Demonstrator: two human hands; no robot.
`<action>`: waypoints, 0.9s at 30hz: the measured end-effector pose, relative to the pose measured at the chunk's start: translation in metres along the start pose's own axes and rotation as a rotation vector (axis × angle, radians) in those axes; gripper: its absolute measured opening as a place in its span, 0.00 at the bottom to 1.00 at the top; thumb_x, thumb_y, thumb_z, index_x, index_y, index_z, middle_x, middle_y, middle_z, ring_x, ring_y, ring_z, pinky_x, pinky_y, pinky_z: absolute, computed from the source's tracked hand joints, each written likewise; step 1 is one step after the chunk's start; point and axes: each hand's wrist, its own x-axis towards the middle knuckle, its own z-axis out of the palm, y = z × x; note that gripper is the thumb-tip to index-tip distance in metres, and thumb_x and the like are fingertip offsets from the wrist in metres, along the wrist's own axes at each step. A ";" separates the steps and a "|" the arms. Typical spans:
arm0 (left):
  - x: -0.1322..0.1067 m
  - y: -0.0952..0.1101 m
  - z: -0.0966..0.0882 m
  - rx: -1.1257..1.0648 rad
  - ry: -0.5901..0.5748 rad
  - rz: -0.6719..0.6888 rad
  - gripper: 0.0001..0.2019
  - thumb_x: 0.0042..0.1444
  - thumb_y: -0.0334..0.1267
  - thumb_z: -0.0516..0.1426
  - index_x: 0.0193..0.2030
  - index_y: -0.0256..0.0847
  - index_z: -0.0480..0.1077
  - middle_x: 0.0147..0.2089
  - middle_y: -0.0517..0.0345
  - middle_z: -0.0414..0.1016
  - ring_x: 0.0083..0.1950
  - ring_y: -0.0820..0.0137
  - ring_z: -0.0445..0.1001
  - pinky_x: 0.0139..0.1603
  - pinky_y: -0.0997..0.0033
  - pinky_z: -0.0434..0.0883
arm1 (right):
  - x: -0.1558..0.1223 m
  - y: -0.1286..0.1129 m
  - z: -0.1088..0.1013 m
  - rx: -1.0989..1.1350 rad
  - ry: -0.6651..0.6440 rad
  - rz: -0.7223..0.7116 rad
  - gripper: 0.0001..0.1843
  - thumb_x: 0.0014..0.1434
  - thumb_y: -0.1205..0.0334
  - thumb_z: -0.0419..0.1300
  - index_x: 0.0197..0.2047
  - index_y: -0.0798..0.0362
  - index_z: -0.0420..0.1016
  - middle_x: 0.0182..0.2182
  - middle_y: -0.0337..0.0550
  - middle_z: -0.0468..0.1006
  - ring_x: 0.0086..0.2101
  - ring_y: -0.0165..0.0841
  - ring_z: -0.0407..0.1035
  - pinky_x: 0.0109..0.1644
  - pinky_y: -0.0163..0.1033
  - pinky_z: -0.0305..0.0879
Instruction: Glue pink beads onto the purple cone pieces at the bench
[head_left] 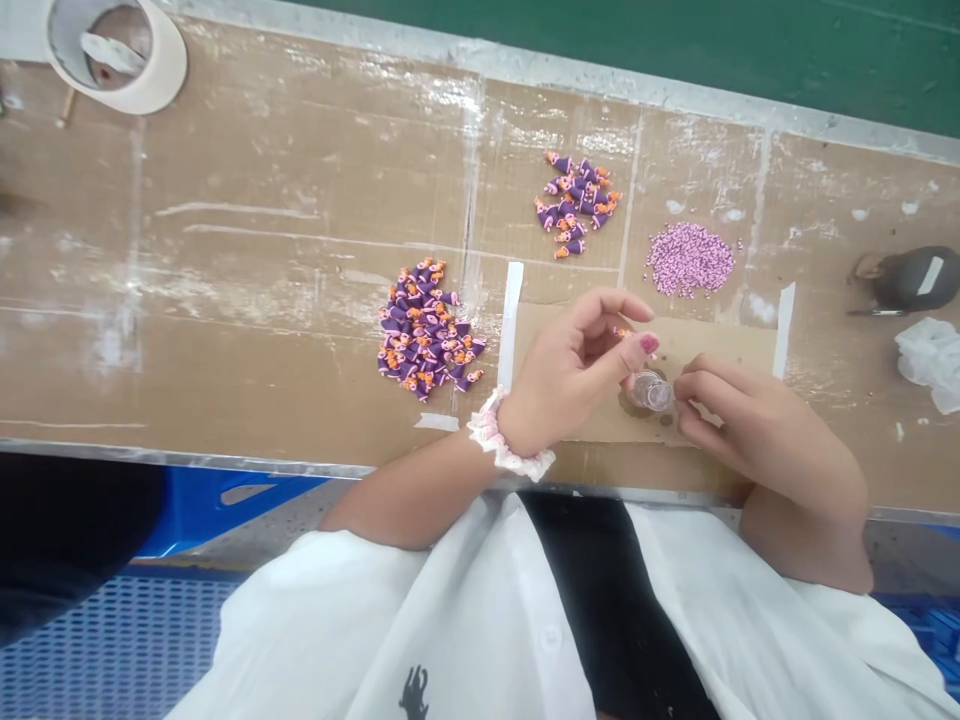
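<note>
My left hand (pixel 574 375) curls over the taped cardboard pad (pixel 720 345), pinching a tiny purple-and-orange figure (pixel 624 333) between thumb and fingertips. Just right of it my right hand (pixel 757 430) has its fingers pressed round a small clear round container (pixel 651 390) that rests on the pad. A big heap of purple-and-orange figures (pixel 427 330) lies left of my left hand. A smaller heap of the same figures (pixel 576 200) lies farther back. A pile of small pink beads (pixel 688 258) sits behind my right hand.
A roll of white tape (pixel 120 50) lies at the back left corner of the cardboard-covered bench (pixel 225 250). At the right edge are a dark rounded object (pixel 911 278) and crumpled clear plastic (pixel 930 360). A blue perforated crate (pixel 112 640) sits below the bench.
</note>
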 end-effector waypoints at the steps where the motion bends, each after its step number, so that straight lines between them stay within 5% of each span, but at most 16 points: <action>1: 0.001 0.000 0.000 -0.023 -0.001 -0.035 0.14 0.55 0.43 0.63 0.41 0.37 0.66 0.26 0.66 0.70 0.24 0.82 0.69 0.25 0.82 0.66 | 0.000 0.000 0.000 0.000 -0.002 -0.003 0.06 0.64 0.69 0.53 0.34 0.54 0.64 0.29 0.41 0.69 0.26 0.30 0.61 0.30 0.36 0.58; 11: 0.004 0.003 -0.002 -0.129 -0.081 -0.194 0.16 0.50 0.43 0.66 0.34 0.35 0.67 0.25 0.65 0.70 0.24 0.82 0.68 0.24 0.82 0.65 | 0.003 -0.002 0.002 0.016 0.013 -0.027 0.06 0.64 0.69 0.52 0.34 0.53 0.65 0.29 0.41 0.70 0.25 0.30 0.62 0.29 0.35 0.59; 20: -0.003 -0.008 0.004 -0.403 -0.365 -0.375 0.14 0.56 0.44 0.62 0.36 0.38 0.63 0.22 0.67 0.62 0.22 0.82 0.61 0.21 0.82 0.56 | 0.009 -0.010 0.004 0.480 0.531 0.047 0.11 0.53 0.76 0.60 0.34 0.50 0.68 0.27 0.39 0.70 0.27 0.31 0.68 0.27 0.36 0.64; 27: -0.006 -0.013 0.006 -0.489 -0.480 -0.362 0.12 0.58 0.41 0.61 0.38 0.38 0.62 0.25 0.66 0.64 0.22 0.83 0.61 0.21 0.83 0.59 | 0.011 -0.015 0.009 0.556 0.538 0.035 0.11 0.52 0.77 0.59 0.34 0.52 0.69 0.27 0.40 0.71 0.27 0.31 0.69 0.28 0.37 0.67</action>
